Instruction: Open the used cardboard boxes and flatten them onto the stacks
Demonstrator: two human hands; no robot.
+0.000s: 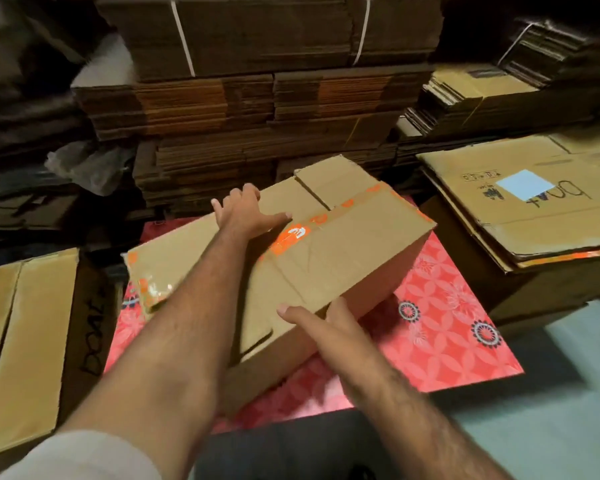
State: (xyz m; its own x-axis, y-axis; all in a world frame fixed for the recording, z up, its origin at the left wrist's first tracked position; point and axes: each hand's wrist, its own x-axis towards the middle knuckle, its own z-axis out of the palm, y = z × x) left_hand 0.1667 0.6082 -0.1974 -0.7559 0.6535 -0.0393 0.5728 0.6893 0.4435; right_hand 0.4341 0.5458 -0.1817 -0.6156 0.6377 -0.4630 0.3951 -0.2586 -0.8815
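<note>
A brown cardboard box with orange tape along its top seam lies tilted on a red patterned mat. My left hand reaches across the top and grips the box's far edge, fingers curled over it, thumb lying on the top face. My right hand holds the near right corner, thumb on the top face and fingers against the side. One flap at the far end stands slightly raised.
A stack of flattened boxes lies on the right, its top sheet bearing a blue label. Another flattened stack sits on the left. Tall strapped bundles of cardboard fill the back. Pale floor shows at the lower right.
</note>
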